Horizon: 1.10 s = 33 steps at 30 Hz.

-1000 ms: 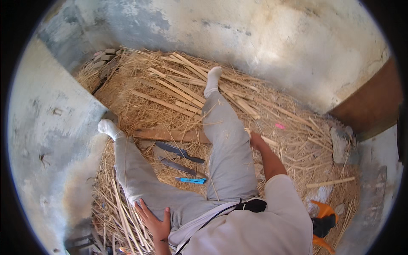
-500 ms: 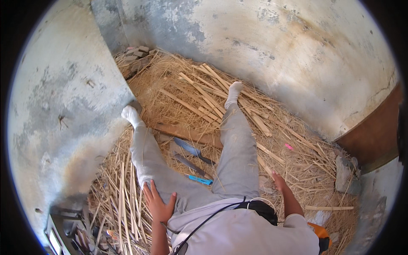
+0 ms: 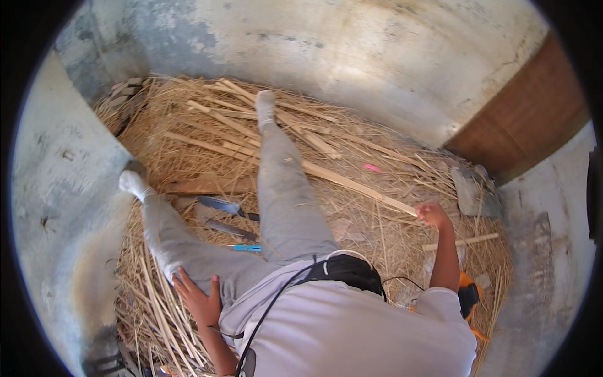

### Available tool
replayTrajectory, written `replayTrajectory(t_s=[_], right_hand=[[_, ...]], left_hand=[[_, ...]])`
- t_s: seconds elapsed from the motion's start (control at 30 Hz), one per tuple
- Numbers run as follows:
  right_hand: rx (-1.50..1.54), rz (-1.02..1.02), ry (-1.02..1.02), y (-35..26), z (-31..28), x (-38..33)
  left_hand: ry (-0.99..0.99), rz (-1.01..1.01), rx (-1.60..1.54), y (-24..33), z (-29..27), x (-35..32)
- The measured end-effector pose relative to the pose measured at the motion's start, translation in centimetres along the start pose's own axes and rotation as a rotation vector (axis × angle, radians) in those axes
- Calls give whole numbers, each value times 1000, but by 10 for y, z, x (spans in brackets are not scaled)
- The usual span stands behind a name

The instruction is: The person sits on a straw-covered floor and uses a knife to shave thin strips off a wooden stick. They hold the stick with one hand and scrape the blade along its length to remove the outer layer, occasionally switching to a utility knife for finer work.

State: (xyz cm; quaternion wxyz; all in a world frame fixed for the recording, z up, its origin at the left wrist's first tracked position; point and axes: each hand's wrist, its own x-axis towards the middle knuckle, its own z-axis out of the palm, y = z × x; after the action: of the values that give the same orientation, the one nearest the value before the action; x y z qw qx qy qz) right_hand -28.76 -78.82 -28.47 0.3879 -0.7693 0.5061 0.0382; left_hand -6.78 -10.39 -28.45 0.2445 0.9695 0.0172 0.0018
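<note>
My right hand (image 3: 432, 215) is closed around the near end of a long, flat bamboo strip (image 3: 358, 185). The strip slopes away to the left, and its far end goes out of sight behind my right leg. Fingers spread, my left hand (image 3: 200, 300) lies on my left thigh and holds nothing. Between my legs is a large knife (image 3: 217, 204) with a broad blade and dark handle. A second, darker blade (image 3: 229, 229) lies nearer me. Beside it rests a slim bright-blue tool (image 3: 246, 248), partly hidden by my leg.
Bamboo strips (image 3: 232, 125) lie over straw ahead, and a bundle (image 3: 164, 308) lies at the left. A wooden board (image 3: 207, 186) crosses beyond the knives. At right are a short strip (image 3: 461, 242), a stone block (image 3: 475, 191) and an orange-black object (image 3: 468, 292). Walls (image 3: 377, 63) enclose the floor.
My right hand has moved outward and forward and taken hold of the strip, whose near end has swung to the right. The view has turned rightward. My left hand stays on the thigh.
</note>
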Motion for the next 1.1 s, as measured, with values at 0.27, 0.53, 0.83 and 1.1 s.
replayTrajectory(t_s=[0.27,0.53,0.83,1.1], right_hand=[[-117,-243,304,75,12,17],[221,-268,612,65,-73,-60],[454,-431,900,-3,-235,-123],[737,-395,952,-53,-235,-106]], left_hand=[[7,43,-47,-12,10,2],[6,0,44,-13,4,-2],[12,46,21,-13,6,0],[-43,-30,-9,-2,-4,-3]])
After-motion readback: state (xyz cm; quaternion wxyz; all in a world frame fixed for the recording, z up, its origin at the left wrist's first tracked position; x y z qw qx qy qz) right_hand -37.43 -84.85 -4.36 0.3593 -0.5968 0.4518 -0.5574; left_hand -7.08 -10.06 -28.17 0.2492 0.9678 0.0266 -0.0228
